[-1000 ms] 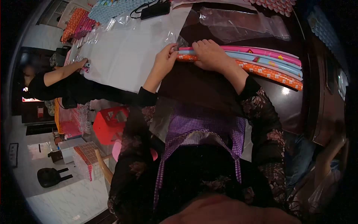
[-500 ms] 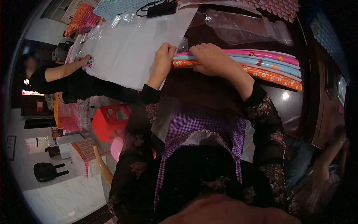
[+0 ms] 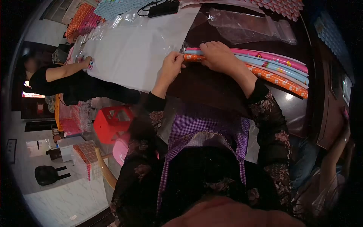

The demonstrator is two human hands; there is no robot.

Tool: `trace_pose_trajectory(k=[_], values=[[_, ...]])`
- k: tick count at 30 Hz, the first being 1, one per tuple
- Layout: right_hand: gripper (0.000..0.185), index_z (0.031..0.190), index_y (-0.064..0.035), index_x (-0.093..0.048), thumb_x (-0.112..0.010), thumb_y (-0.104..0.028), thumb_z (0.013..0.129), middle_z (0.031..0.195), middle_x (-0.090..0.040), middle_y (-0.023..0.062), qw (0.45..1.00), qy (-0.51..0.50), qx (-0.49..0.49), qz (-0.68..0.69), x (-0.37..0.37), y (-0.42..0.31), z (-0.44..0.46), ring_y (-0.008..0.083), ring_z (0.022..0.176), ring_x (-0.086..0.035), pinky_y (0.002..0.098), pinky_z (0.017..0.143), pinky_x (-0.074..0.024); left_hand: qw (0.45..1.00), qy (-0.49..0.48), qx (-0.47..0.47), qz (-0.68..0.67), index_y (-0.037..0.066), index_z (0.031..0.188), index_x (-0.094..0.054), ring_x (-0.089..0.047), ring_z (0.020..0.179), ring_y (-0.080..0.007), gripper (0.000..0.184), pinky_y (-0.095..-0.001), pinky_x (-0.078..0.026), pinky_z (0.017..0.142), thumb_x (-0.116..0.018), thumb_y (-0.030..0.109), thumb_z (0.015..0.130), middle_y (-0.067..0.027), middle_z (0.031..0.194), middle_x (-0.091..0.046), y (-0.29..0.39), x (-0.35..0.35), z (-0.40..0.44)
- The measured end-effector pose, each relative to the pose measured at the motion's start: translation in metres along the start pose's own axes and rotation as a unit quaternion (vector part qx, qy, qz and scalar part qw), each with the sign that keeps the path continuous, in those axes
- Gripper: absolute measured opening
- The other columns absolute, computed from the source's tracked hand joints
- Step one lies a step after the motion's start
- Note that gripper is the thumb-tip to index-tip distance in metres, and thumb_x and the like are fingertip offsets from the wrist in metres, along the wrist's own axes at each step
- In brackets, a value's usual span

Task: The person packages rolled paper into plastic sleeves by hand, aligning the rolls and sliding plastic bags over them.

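Note:
Three long patterned rolls lie side by side on the dark table (image 3: 211,87): a pink roll (image 3: 280,60), a light blue roll (image 3: 280,70) and an orange roll (image 3: 280,80). My right hand (image 3: 219,56) is wrapped over the rolls near their left end. At that end my left hand (image 3: 172,65) pinches what looks like the edge of a clear plastic film (image 3: 184,47); the fingertips partly hide it.
White sheeting (image 3: 128,49) spreads over the table's left part. Clear plastic bags (image 3: 249,28) and a black case (image 3: 163,9) lie farther back. A co-worker (image 3: 56,75) works at the left. A red stool (image 3: 111,123) stands below the table; another person (image 3: 336,155) is at the right.
Both hands and the rolls moved left and then back right. My left hand shifted slightly down from the rolls' end, still pinching. The view also shifted a little.

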State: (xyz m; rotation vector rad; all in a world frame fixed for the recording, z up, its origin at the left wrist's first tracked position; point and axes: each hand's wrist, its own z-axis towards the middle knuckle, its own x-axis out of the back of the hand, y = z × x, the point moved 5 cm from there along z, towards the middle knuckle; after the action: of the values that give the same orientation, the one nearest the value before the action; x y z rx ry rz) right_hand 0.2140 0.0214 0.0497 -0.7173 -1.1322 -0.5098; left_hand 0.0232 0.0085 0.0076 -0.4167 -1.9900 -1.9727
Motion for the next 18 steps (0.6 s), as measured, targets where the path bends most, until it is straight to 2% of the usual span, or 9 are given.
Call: trace_pose_trajectory(k=[4,8,10,12,14,16,18], values=[[0.029,0.102,-0.0037,-0.058,-0.071,-0.02,0.081,0.102,-0.064,0.0154,1.0,0.017,-0.005,-0.004,-0.003,0.003,0.003,0.0327,0.101,-0.06,0.0416,0.089,-0.0463,0.998,-0.021,0.018,-0.062,0.0,0.101,-0.06,-0.057,0.064,-0.0093,0.022,-0.0222,-0.044,0.05,-0.055,0.021,0.1,-0.0021,0.079,-0.059,-0.004,0.0,0.005],[0.019,0.098,-0.0039,-0.059,-0.063,-0.016,0.084,0.097,-0.065,0.0144,0.999,0.04,0.013,-0.026,-0.005,0.002,0.002,0.0317,0.094,-0.062,0.041,0.084,-0.0476,0.996,-0.008,0.013,-0.093,0.001,0.101,-0.06,-0.055,0.063,-0.0085,0.021,-0.0215,-0.042,0.05,-0.055,0.021,0.099,-0.0014,0.078,-0.058,0.003,-0.001,0.006],[0.016,0.097,-0.0038,-0.059,-0.061,-0.014,0.085,0.095,-0.065,0.0142,0.998,0.056,0.025,-0.032,-0.01,0.001,0.002,0.0315,0.092,-0.063,0.0411,0.083,-0.048,0.997,0.012,-0.038,-0.07,0.001,0.1,-0.061,-0.054,0.062,-0.0075,0.02,-0.0212,-0.042,0.05,-0.057,0.021,0.099,0.0001,0.075,-0.058,0.007,-0.002,0.009],[0.034,0.1,-0.0031,-0.056,-0.073,-0.021,0.076,0.095,-0.064,0.0139,0.998,0.045,0.024,-0.04,-0.014,0.0,0.004,0.0311,0.092,-0.061,0.0408,0.082,-0.0472,0.997,0.025,-0.048,-0.059,0.002,0.098,-0.062,-0.053,0.062,-0.0063,0.019,-0.0209,-0.041,0.051,-0.059,0.02,0.098,0.001,0.073,-0.057,0.01,-0.002,0.01],[0.034,0.099,-0.003,-0.056,-0.073,-0.022,0.076,0.095,-0.064,0.0139,0.998,0.047,0.021,-0.041,-0.015,0.0,0.005,0.031,0.092,-0.061,0.0404,0.082,-0.0473,0.997,0.037,-0.057,-0.047,0.002,0.097,-0.062,-0.051,0.061,-0.0051,0.018,-0.0206,-0.041,0.052,-0.06,0.02,0.097,0.0019,0.072,-0.057,0.012,-0.003,0.011],[0.034,0.099,-0.0029,-0.057,-0.074,-0.022,0.076,0.095,-0.064,0.0138,0.998,0.049,0.018,-0.042,-0.012,0.0,0.008,0.0308,0.092,-0.061,0.0401,0.082,-0.0473,0.987,0.09,-0.131,0.022,0.002,0.094,-0.064,-0.048,0.061,-0.003,0.017,-0.0198,-0.039,0.052,-0.062,0.019,0.096,0.003,0.07,-0.056,0.016,0.0,0.013],[0.034,0.099,-0.0028,-0.057,-0.074,-0.023,0.076,0.095,-0.064,0.0141,0.998,0.042,0.0,-0.039,-0.009,0.002,0.011,0.0308,0.092,-0.061,0.0398,0.082,-0.0472,0.986,0.085,-0.14,0.007,0.002,0.093,-0.064,-0.047,0.061,-0.0027,0.017,-0.0196,-0.038,0.053,-0.063,0.019,0.096,0.0031,0.071,-0.056,0.015,-0.004,0.01]])
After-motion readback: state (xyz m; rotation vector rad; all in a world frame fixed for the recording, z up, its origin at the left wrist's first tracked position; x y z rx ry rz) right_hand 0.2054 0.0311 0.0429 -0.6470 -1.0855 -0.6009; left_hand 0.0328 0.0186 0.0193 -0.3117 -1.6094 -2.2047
